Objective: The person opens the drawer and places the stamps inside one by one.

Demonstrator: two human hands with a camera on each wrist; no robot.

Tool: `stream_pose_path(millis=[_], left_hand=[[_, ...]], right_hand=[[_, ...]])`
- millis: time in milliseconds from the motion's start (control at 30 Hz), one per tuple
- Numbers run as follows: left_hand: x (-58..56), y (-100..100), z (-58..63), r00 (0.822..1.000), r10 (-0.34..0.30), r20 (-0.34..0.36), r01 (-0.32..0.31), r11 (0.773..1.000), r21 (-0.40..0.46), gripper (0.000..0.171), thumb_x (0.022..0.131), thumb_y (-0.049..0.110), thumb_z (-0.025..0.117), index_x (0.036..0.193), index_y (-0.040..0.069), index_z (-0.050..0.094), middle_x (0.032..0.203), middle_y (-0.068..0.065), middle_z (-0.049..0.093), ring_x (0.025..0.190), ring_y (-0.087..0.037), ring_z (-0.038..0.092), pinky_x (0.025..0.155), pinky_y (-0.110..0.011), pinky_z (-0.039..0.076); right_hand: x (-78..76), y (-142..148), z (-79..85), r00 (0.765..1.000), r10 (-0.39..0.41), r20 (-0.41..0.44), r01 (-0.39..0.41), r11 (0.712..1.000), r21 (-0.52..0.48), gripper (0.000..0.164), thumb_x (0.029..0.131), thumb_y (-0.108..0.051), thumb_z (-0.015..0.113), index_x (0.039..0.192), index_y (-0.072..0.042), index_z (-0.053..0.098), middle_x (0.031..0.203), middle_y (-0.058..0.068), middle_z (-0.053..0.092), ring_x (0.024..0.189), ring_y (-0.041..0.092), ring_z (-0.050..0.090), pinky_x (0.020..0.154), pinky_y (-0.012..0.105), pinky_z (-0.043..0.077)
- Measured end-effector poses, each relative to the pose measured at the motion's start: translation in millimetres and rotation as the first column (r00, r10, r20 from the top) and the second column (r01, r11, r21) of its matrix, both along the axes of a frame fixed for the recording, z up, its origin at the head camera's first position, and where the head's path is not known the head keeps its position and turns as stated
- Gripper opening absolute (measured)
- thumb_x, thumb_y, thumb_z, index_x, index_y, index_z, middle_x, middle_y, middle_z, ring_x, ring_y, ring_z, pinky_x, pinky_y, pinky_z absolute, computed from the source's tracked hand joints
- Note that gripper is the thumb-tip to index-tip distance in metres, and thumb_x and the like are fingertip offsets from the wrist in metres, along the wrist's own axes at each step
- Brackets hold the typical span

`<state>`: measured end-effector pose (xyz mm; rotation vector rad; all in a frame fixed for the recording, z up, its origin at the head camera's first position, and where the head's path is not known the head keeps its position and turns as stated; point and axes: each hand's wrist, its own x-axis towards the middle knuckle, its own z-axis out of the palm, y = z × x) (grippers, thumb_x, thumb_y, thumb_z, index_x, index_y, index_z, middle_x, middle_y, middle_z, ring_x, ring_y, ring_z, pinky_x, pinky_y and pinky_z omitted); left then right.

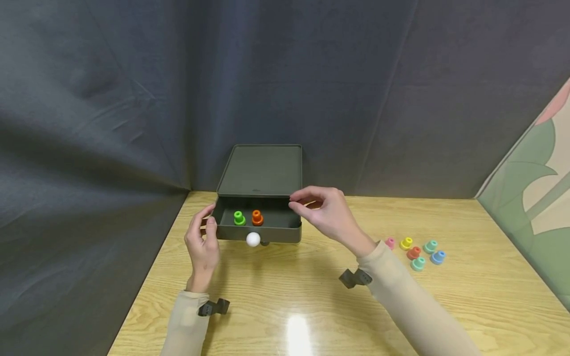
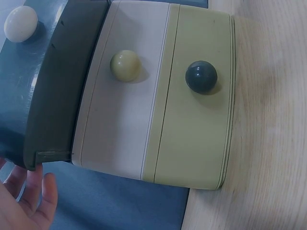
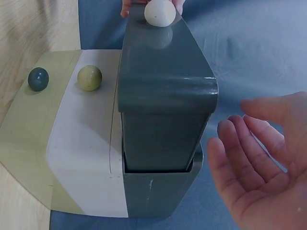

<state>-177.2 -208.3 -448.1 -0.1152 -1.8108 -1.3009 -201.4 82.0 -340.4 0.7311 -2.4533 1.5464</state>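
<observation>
A small drawer cabinet [image 1: 264, 170] has its dark green top drawer [image 1: 287, 233] pulled out, with a white ball knob [image 1: 253, 239] on its front. Inside the drawer stand a bright green peg [image 1: 239, 218] and an orange peg [image 1: 257, 217], both with a wide base and a hollow tip. My left hand [image 1: 204, 247] holds the drawer's left end, its thumb and fingers on opposite sides. Over the drawer's right rear corner is my right hand [image 1: 327, 212], its fingers loosely bent. The right wrist view shows this hand [image 3: 261, 163] holding nothing and apart from the drawer.
Several pegs lie on the wooden table to the right, among them a yellow peg [image 1: 406, 243] and a blue peg [image 1: 438, 257]. A white drawer [image 2: 120, 115] and a light green drawer [image 2: 196, 129] sit shut below. Dark cloth [image 1: 285, 89] hangs behind.
</observation>
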Motion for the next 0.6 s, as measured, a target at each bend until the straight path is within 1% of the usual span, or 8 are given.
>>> stream_pose_path(millis=[133,233,467,600], left_hand=[[0.3,0.2,-0.2,1.0,-0.005,0.006,0.005,1.0,0.001,0.032,0.101,0.003,0.057,0.128,0.002,0.075,0.123,-0.022,0.075,0.096,-0.008,0.063,0.074,-0.012,0.044],[0.7,0.2,0.2,1.0,-0.007,0.008,0.007,1.0,-0.002,0.032,0.102,0.003,0.057,0.128,0.002,0.075,0.123,-0.022,0.075,0.097,-0.01,0.064,0.074,-0.012,0.045],[0.7,-0.3,0.4,1.0,-0.008,0.005,0.008,1.0,-0.009,0.032,0.102,0.003,0.057,0.128,0.002,0.075,0.123,-0.022,0.075,0.096,-0.012,0.064,0.074,-0.012,0.045],[0.5,-1.1,-0.9,1.0,-0.007,0.015,0.007,1.0,-0.011,0.032,0.102,0.003,0.056,0.129,0.001,0.074,0.124,-0.022,0.074,0.096,-0.008,0.064,0.075,-0.012,0.045]], right_hand=[[2.4,4.5,-1.8,1.0,-0.022,0.008,0.022,1.0,0.006,0.011,0.093,-0.013,0.082,0.104,-0.012,0.084,0.101,0.003,0.082,0.084,0.019,0.077,0.076,0.027,0.062],[3.5,7.6,-3.9,0.999,-0.036,0.017,0.036,0.999,0.013,0.01,0.094,-0.015,0.082,0.104,-0.013,0.084,0.103,0.003,0.082,0.084,0.017,0.076,0.076,0.027,0.061],[4.7,12.9,-9.3,0.998,-0.051,0.036,0.051,0.999,0.011,0.011,0.094,-0.015,0.081,0.105,-0.012,0.084,0.108,0.005,0.082,0.087,0.017,0.075,0.078,0.026,0.061],[6.2,15.0,-13.7,0.998,-0.05,0.035,0.05,0.999,0.01,0.012,0.094,-0.015,0.081,0.105,-0.01,0.083,0.107,0.006,0.082,0.087,0.017,0.075,0.078,0.026,0.061]])
